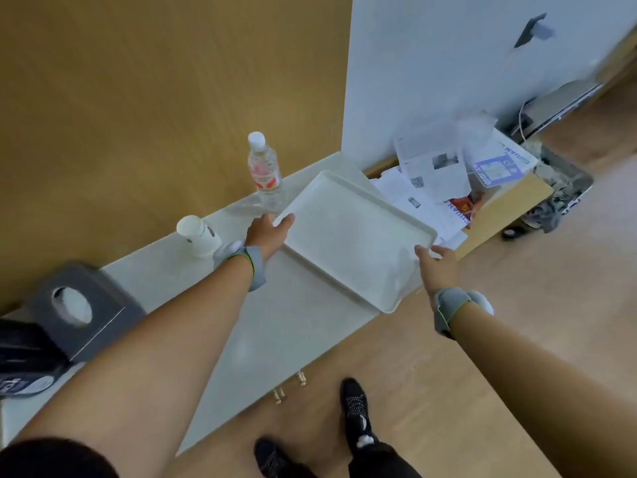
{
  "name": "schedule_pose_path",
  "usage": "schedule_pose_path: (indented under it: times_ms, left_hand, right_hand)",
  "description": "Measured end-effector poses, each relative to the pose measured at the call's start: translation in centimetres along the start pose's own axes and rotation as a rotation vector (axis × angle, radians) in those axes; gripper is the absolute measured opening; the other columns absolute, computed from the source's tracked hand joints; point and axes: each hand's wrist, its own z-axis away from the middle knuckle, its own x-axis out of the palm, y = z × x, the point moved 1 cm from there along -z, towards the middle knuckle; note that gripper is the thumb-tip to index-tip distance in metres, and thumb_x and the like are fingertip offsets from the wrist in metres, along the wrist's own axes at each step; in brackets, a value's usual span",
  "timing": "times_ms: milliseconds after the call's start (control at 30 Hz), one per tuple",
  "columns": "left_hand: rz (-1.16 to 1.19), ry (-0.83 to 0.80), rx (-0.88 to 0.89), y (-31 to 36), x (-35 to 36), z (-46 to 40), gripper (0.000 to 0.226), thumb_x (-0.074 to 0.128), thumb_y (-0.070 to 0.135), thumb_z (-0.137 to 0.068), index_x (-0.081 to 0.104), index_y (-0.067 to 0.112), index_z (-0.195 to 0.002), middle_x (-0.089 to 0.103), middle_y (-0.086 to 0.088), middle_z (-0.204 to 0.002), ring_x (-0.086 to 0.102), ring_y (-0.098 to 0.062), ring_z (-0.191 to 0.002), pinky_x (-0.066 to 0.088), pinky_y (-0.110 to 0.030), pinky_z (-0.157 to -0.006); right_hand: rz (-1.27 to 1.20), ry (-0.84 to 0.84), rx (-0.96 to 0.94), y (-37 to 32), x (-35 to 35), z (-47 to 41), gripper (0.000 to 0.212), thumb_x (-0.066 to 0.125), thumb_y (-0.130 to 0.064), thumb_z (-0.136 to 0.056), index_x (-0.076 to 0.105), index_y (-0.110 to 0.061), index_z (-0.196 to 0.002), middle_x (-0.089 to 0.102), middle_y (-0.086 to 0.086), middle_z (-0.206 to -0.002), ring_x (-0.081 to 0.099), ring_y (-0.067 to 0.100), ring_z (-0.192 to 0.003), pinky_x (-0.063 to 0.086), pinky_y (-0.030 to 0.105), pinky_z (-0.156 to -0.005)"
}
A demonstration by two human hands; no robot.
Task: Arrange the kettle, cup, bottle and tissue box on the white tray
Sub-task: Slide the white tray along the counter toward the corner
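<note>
From the head camera, looking down along both bare forearms, the white tray (pixel 355 236) lies empty on the pale counter (pixel 275 326), turned at an angle with its near corner poking out past the counter's front edge. The left hand (pixel 267 232) has its grip closed on the tray's far-left corner, thumb over the rim; the right hand (pixel 437 267) pinches the tray's right-hand edge, fingers curled round it. Nothing has gone on the tray so far. The clear water bottle (pixel 264 170) stands upright just beyond the tray's left corner, near the wooden wall. The white cup (pixel 199 234) sits further left on the counter, close to the left wrist. The dark grey tissue box (pixel 81 308) rests at the counter's left end, well apart from the tray. A dark object at the far left edge (pixel 24 360) may be the kettle, but it is cut off and too blurred to say. So the job looks barely started: the tray is being settled in place, and all four items are left to load.
</note>
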Motion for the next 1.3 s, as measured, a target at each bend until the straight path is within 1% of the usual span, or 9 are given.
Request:
schedule_pose_path:
  times_ms: [233,367,433,600,767,967,1067,1167,1300]
  left_hand:
    - [-0.174,0.013,0.007,0.4,1.0,-2.2,0.071,0.052,0.051,-0.102,0.039,0.006,-0.155,0.044,-0.02,-0.157,0.031,-0.042,-0.148,0.03,-0.046,-0.119]
    - [-0.33,-0.031,0.054,-0.3,0.9,-3.3,0.061,0.054,0.034,-0.103,0.036,0.01,-0.157,0.037,-0.022,-0.16,0.034,-0.047,-0.145,0.032,-0.046,-0.118]
    - [-0.407,-0.04,0.048,-1.0,0.8,-3.3,0.058,0.055,0.031,-0.103,0.039,0.008,-0.154,0.038,-0.025,-0.156,0.039,-0.049,-0.14,0.036,-0.048,-0.116]
    - [-0.426,-0.089,0.027,-3.9,0.8,-1.2,0.052,0.064,0.036,-0.099,0.053,0.001,-0.136,0.054,-0.025,-0.138,0.056,-0.046,-0.125,0.048,-0.046,-0.102]
    - [-0.395,0.011,0.01,-6.8,0.7,3.3,0.025,0.064,0.018,-0.098,0.057,-0.002,-0.113,0.062,-0.025,-0.119,0.061,-0.043,-0.108,0.044,-0.04,-0.082]
    - [-0.318,0.009,-0.015,-10.2,1.0,9.4,0.032,0.06,0.006,-0.092,0.051,0.005,-0.122,0.063,-0.017,-0.119,0.062,-0.041,-0.11,0.049,-0.043,-0.089]
    - [-0.291,0.04,-0.038,-12.4,0.8,11.4,0.036,0.062,0.007,-0.091,0.052,0.005,-0.125,0.059,-0.016,-0.126,0.06,-0.039,-0.114,0.047,-0.039,-0.089]
    - [-0.28,0.061,-0.095,-14.8,0.0,13.2,0.031,0.062,0.01,-0.091,0.053,0.006,-0.12,0.057,-0.014,-0.121,0.059,-0.038,-0.111,0.041,-0.034,-0.081]
    - [-0.271,0.069,-0.14,-17.1,-1.2,15.8,0.022,0.062,0.01,-0.091,0.043,0.013,-0.101,0.048,-0.007,-0.105,0.055,-0.032,-0.093,0.037,-0.033,-0.074]
  right_hand:
    - [-0.054,-0.074,0.206,0.6,1.2,-1.3,0.074,0.071,-0.031,-0.098,0.036,-0.007,-0.158,0.053,0.018,-0.15,0.06,0.038,-0.13,0.059,0.048,-0.097]
    - [-0.019,-0.097,0.304,0.3,1.6,-2.6,0.036,0.06,-0.005,-0.103,0.06,0.005,-0.138,0.063,0.027,-0.14,0.066,0.041,-0.113,0.057,0.05,-0.099]
    - [0.116,-0.112,0.316,0.4,1.4,-3.4,0.033,0.055,0.001,-0.103,0.062,0.008,-0.135,0.064,0.029,-0.139,0.065,0.046,-0.123,0.053,0.055,-0.107]
    - [0.422,-0.156,0.282,0.6,0.6,-4.5,0.034,0.05,0.004,-0.101,0.062,0.008,-0.132,0.065,0.03,-0.134,0.064,0.049,-0.124,0.053,0.059,-0.107]
    - [0.532,-0.198,0.25,1.1,1.0,-4.6,0.036,0.052,0.006,-0.098,0.06,0.01,-0.133,0.064,0.03,-0.134,0.063,0.051,-0.124,0.053,0.062,-0.106]
    - [0.66,-0.205,0.151,2.1,1.9,-3.2,0.034,0.056,0.0,-0.097,0.06,0.009,-0.129,0.065,0.03,-0.128,0.064,0.05,-0.119,0.055,0.059,-0.103]
    - [0.707,-0.211,0.066,2.2,3.0,-1.7,0.03,0.057,-0.005,-0.095,0.065,0.008,-0.121,0.071,0.029,-0.117,0.069,0.047,-0.109,0.059,0.051,-0.092]
    - [0.726,-0.245,0.013,1.9,4.7,0.6,0.03,0.06,-0.008,-0.095,0.066,0.008,-0.12,0.069,0.024,-0.106,0.067,0.039,-0.097,0.048,0.039,-0.078]
    - [0.75,-0.276,-0.018,1.3,6.9,3.0,0.03,0.062,-0.012,-0.097,0.063,0.002,-0.124,0.069,0.026,-0.122,0.066,0.043,-0.114,0.046,0.036,-0.084]
